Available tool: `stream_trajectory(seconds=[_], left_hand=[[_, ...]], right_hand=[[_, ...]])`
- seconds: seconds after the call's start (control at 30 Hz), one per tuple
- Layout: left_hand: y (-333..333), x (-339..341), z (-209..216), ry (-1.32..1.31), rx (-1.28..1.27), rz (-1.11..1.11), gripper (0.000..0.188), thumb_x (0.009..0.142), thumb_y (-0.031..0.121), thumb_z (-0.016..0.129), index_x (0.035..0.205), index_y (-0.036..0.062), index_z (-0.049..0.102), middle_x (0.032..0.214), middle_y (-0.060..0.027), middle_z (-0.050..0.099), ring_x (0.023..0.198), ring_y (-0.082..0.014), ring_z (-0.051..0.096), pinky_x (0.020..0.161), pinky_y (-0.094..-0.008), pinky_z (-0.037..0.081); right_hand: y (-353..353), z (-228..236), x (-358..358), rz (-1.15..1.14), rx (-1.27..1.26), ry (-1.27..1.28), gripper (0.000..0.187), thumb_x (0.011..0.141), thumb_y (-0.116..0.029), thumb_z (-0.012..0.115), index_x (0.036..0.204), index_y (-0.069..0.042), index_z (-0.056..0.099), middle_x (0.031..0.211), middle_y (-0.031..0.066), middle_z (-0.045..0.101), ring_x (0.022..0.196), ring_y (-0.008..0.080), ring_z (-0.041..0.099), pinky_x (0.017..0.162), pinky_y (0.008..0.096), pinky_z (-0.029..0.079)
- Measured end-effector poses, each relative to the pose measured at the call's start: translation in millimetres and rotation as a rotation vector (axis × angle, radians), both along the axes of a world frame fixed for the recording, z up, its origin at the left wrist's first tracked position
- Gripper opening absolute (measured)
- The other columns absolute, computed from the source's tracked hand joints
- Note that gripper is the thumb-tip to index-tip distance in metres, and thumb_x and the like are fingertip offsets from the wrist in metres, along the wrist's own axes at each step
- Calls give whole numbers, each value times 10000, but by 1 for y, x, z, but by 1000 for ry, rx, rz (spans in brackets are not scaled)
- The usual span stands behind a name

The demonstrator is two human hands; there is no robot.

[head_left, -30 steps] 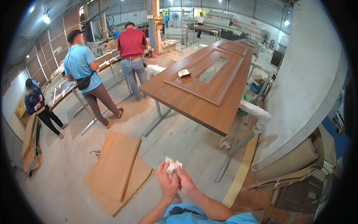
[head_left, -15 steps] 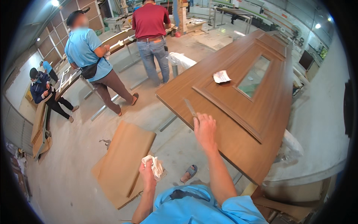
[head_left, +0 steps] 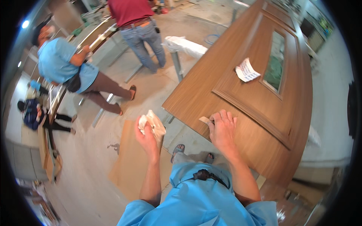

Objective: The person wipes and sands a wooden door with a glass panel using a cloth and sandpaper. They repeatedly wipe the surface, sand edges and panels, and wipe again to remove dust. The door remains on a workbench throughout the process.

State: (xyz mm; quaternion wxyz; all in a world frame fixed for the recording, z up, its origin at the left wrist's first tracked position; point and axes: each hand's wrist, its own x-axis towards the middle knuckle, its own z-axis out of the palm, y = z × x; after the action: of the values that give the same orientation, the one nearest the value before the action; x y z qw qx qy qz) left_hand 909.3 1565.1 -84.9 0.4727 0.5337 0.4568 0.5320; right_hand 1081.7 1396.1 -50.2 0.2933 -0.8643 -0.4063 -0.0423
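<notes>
My left hand (head_left: 147, 140) is closed round a crumpled white cloth (head_left: 154, 123), held up in the air to the left of a brown wood-grain door (head_left: 196, 94). The door lies flat at waist height. Over its near left part rests my right hand (head_left: 224, 130), fingers bent round a thin flat blade (head_left: 204, 119). Only the blade's pale tip shows beyond the fingers; the rest is hidden. Raised moulding (head_left: 249, 120) runs across the door beyond this hand. A creased printed sheet of paper (head_left: 247, 71) lies farther up, beside a long glass pane (head_left: 274, 62).
Brown cardboard (head_left: 130, 165) lies on the floor to my left. A plastic-wrapped support (head_left: 184, 46) stands under the door's far left side. Two nearby people, one in light blue (head_left: 60, 62) and one in dark red (head_left: 130, 11), stand at another bench.
My left hand has risen with the cloth. My right hand has shifted its grip, and less of the blade sticks out. The view has tilted down and moved nearer the door.
</notes>
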Motion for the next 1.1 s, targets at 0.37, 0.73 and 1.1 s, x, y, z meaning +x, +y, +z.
stream_trajectory(seconds=[0.37,0.73,1.1], left_hand=[[89,57,21,300,805,-609,469,761,-41,651,1225,30,648,1195,-192,625,1055,-360,649,878,-408,539],[10,71,2,479,1460,-1200,486,835,108,673,1321,92,650,1398,-134,609,1375,-350,496,1088,-556,357],[-309,119,-45,108,1739,-1463,616,858,235,579,1432,10,558,1592,-128,414,1497,-292,343,1150,-495,351]], right_hand=[[-16,20,-46,-380,629,522,188,952,-84,653,1127,-35,606,922,81,637,794,182,618,686,339,472],[-148,-33,-163,-781,1842,667,119,1036,-182,566,1113,-94,586,897,49,631,689,146,553,612,267,413],[-212,-75,-189,-794,2347,540,250,1070,-240,484,1154,-35,601,690,14,449,519,123,375,469,280,328]])
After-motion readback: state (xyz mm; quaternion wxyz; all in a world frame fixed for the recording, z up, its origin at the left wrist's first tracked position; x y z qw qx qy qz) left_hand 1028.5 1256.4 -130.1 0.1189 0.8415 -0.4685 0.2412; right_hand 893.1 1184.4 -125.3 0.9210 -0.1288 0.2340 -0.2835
